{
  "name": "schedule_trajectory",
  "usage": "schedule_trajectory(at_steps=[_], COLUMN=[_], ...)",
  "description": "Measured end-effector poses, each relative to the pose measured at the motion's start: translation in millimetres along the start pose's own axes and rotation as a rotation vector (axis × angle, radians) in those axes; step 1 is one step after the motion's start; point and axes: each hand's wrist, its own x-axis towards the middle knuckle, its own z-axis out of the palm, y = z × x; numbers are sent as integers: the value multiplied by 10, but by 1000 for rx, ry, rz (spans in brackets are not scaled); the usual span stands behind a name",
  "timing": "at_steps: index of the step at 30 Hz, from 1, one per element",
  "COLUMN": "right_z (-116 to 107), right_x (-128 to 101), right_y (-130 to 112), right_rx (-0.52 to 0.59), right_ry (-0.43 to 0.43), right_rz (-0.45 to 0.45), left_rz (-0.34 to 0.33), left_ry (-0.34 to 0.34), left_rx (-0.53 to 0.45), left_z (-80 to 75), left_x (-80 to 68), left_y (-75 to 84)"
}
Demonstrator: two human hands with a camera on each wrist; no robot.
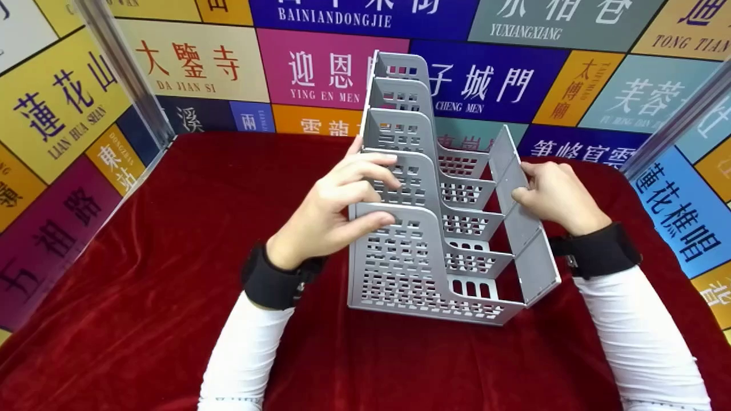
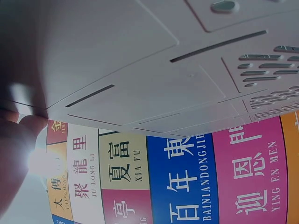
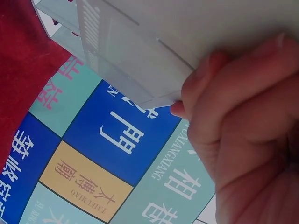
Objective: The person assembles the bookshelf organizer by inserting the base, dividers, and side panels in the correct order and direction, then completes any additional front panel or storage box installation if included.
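Note:
A grey plastic file organizer [image 1: 400, 268] with perforated dividers and several slots stands on the red cloth in the head view. My left hand [image 1: 337, 200] holds its tall left side, fingers bent over the upper edges of the near dividers and thumb on the nearest one. Along the low right end runs a long flat grey panel [image 1: 528, 245], leaning outward at its top. Its upper edge is pinched by my right hand [image 1: 557, 194], thumb on the inner face. The organizer's slotted outer wall [image 2: 140, 84] fills much of the left wrist view.
Red velvet cloth [image 1: 171, 285] covers the table under the organizer. Behind it rises a wall of colourful panels [image 1: 331, 68] printed with Chinese characters. Metal posts [image 1: 125, 68] stand at the back corners. Both wrists wear black bands [image 1: 605, 251].

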Motion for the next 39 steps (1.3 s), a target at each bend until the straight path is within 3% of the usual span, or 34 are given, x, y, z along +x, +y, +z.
schedule_trajectory(at_steps=[39], right_z=[-22], right_x=[2], right_y=[-59], right_rx=[-9], right_ry=[3], right_rz=[8], left_rz=[-5], left_ry=[-3], left_rx=[2], left_z=[-4], left_x=[-1], left_y=[2])
